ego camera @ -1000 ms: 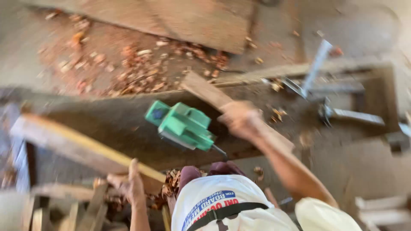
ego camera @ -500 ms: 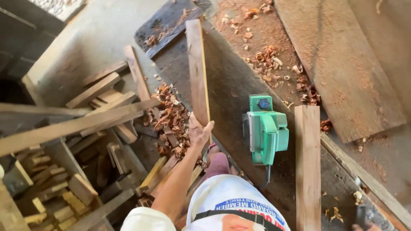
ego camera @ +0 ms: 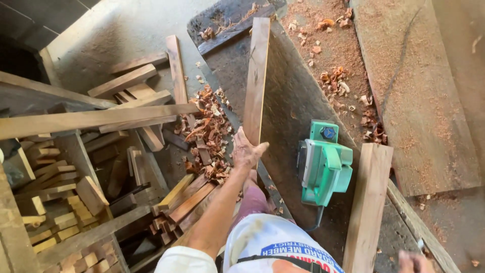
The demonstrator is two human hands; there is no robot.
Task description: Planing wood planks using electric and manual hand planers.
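Note:
My left hand [ego camera: 246, 150] grips the near end of a long narrow wooden plank [ego camera: 256, 76]. The plank lies along the left edge of the dark workbench [ego camera: 293, 106] and points away from me. A green electric planer [ego camera: 326, 163] sits on the bench just right of that hand, its cord trailing toward me. A thicker pale plank [ego camera: 369, 202] lies right of the planer. Only the top of my right hand [ego camera: 411, 260] shows at the bottom edge, close to that plank's near end; its fingers are hidden.
Curled wood shavings [ego camera: 209, 126] are heaped left of the bench. A pile of scrap boards and offcuts [ego camera: 91, 172] fills the floor at left. A wide sawdust-covered board [ego camera: 419, 96] lies at the right, with more shavings [ego camera: 336, 81] beside it.
The view swung from across the bench to along it. My left hand, spread open at the narrow plank's end half a second ago, now closes around it. The planer has stayed put.

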